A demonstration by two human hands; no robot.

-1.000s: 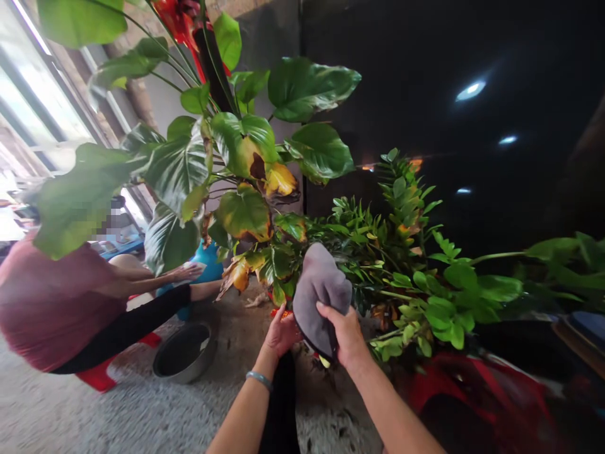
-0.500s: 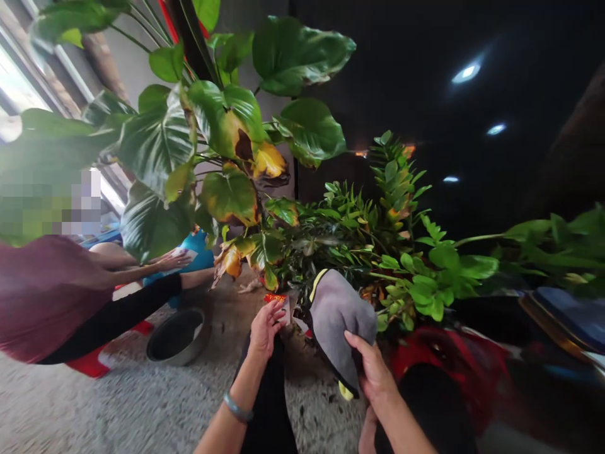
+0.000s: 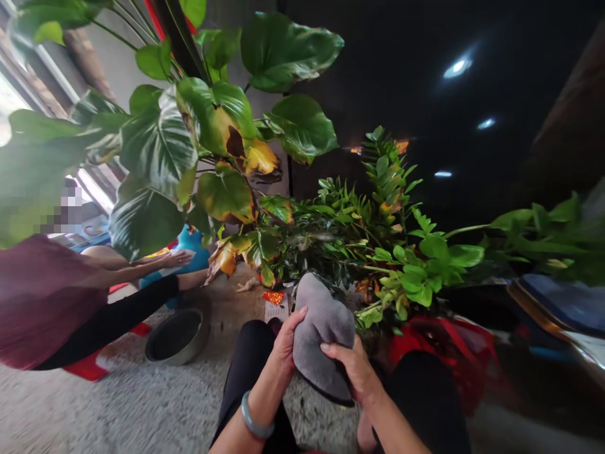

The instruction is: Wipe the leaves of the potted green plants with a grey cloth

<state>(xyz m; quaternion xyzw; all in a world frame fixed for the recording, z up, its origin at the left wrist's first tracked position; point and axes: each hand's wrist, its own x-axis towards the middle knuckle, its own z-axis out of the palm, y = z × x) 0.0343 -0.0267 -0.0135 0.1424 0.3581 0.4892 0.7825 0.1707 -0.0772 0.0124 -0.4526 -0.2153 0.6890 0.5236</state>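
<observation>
Between my hands is a soft grey plush piece [image 3: 321, 334], rounded at the top, with a dark edging along its lower side. I cannot tell what it is for. My left hand [image 3: 287, 340], below a pale bangle [image 3: 255, 419], grips its left edge with the thumb on the front and the fingers hidden behind. On the lower right side, my right hand [image 3: 354, 372] is closed on the piece, its thumb pressing into the grey surface. Both hands are over the gap between my dark-trousered knees.
Leafy plants [image 3: 331, 227] rise just beyond my hands. A red shiny packet [image 3: 273, 297] lies on the floor ahead. To the left are a grey basin [image 3: 177, 337] and a seated person [image 3: 51, 296] in a maroon top. A red bag [image 3: 439, 340] is by my right knee.
My left hand, apart from the plush piece before, has moved right and taken hold of its left edge. The piece has shifted slightly left, and its yellow trim is out of sight.
</observation>
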